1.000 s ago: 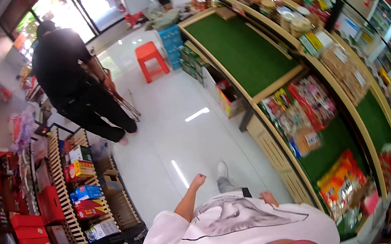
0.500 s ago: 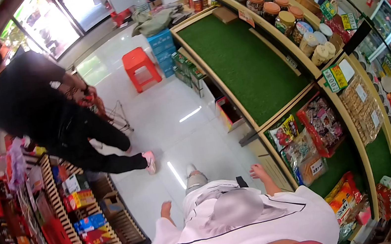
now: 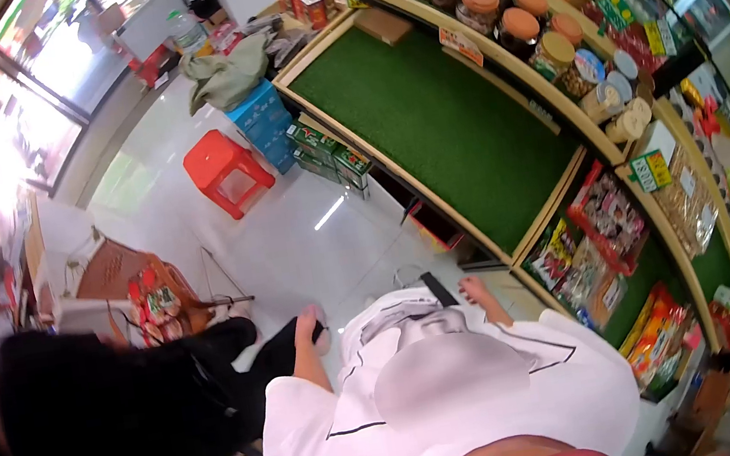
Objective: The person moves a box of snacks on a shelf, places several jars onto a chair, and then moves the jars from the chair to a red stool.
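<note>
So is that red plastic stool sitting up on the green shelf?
No, the red stool stands on the white floor, beside the blue boxes and apart from the green shelf.

A small shop: tiered green-lined shelves point(image 3: 433, 116) hold lidded snack jars point(image 3: 503, 17), packaged sweets point(image 3: 611, 217) and price tags point(image 3: 653, 171).

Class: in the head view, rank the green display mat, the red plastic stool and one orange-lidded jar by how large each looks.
1. green display mat
2. red plastic stool
3. orange-lidded jar

This ranks apparent size only; the fisheye lens and differing distances leave true sizes unsure.
</note>
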{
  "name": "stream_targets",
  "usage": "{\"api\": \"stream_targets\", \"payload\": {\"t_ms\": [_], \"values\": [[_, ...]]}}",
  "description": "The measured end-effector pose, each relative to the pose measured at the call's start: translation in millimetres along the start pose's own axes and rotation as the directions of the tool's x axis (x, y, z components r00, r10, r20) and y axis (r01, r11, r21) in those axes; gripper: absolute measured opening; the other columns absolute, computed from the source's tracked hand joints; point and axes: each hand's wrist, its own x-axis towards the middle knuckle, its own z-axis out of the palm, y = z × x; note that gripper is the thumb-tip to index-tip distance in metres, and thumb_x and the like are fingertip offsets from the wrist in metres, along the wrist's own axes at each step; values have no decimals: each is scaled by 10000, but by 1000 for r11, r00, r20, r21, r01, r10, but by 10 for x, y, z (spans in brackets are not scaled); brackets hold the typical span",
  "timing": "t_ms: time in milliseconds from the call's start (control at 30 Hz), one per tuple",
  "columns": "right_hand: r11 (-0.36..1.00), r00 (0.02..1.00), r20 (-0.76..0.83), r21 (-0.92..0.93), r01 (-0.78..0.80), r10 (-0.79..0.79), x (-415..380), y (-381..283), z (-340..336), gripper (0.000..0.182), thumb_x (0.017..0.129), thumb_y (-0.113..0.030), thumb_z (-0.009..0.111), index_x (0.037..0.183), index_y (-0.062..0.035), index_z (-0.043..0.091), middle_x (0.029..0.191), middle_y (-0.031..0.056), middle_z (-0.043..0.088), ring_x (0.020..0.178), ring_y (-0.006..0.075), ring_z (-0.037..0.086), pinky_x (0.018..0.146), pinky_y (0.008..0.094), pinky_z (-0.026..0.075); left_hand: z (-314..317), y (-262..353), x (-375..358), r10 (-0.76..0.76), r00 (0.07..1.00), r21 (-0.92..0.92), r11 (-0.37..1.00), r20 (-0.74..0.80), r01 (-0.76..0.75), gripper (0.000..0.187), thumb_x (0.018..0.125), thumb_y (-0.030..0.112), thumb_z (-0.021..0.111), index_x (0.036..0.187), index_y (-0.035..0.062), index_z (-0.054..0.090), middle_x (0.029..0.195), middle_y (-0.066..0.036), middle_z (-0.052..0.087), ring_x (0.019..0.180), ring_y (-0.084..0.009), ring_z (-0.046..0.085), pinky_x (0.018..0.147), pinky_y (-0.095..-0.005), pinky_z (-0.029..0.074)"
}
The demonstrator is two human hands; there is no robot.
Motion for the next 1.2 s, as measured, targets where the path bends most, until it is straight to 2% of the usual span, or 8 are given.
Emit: {"api": "stream_targets", "payload": {"t_ms": [33,67,100,167,367,600,967,1200], "values": [[1000,1000,-6,-26,3,-3,35,-170,49,363,852,-315,602,1147,-105,573,981,106,662,722,260,655,588,420,551,-128,284,570,-59,998,299,953,12,53,500,909,302,469,1224,-80,537,1097,-294,631,1014,-454,598,860,-485,487],[999,1000,-14,-50,10,-10,124,-264,87,367,846,-315,608,1148,-109,573,972,100,661,723,257,651,589,421,552,-140,624,1100,-77,997,158,984,-21,79,442,917,299,491,1212,-22,568,1047,-213,656,933,-327,633,761,-426,512],[1000,999,-27,-21,-17,16,160,-383,120,366,844,-314,610,1145,-109,576,956,98,662,725,258,654,589,424,552,-194,1051,1471,-123,992,-37,992,30,124,486,910,326,515,1209,-51,577,1177,-253,629,1140,-377,577,984,-436,432],[998,997,-53,26,-61,63,285,-640,117,363,840,-311,616,1139,-109,581,926,93,663,728,262,662,590,432,553,-268,1969,1961,35,997,-161,987,74,-23,403,928,357,538,1211,73,590,958,-20,638,786,-102,559,632,-244,434],[944,997,-62,324,68,-51,1162,-1563,-19,294,883,-325,575,1063,-92,580,821,61,597,586,203,632,449,327,505,300,3316,2837,163,957,-43,987,240,-158,394,950,338,537,1237,72,582,1050,-38,641,920,-144,580,724,-279,465],[769,943,-127,551,324,-306,1074,-4110,-195,382,921,-294,597,1249,-103,552,1052,50,621,769,148,629,646,295,516,678,5094,3212,455,819,-158,890,349,-427,288,971,179,567,1219,34,588,1135,-82,653,1052,-171,608,923,-313,473],[414,343,-611,28,910,-713,442,-7657,-779,490,942,-234,616,1365,-31,472,1242,145,545,791,158,605,747,284,501,338,8803,4800,932,356,-460,289,-66,-840,413,981,176,563,1328,-21,456,1297,-191,526,1173,-287,546,974,-378,442],[578,349,-841,54,814,-413,1473,-8654,-805,648,913,-282,623,1396,74,379,1211,257,585,921,253,668,791,350,524,658,9415,5860,728,512,-309,669,457,-675,615,947,462,550,1295,-44,512,1239,-203,613,1161,-292,579,993,-363,421]]}}
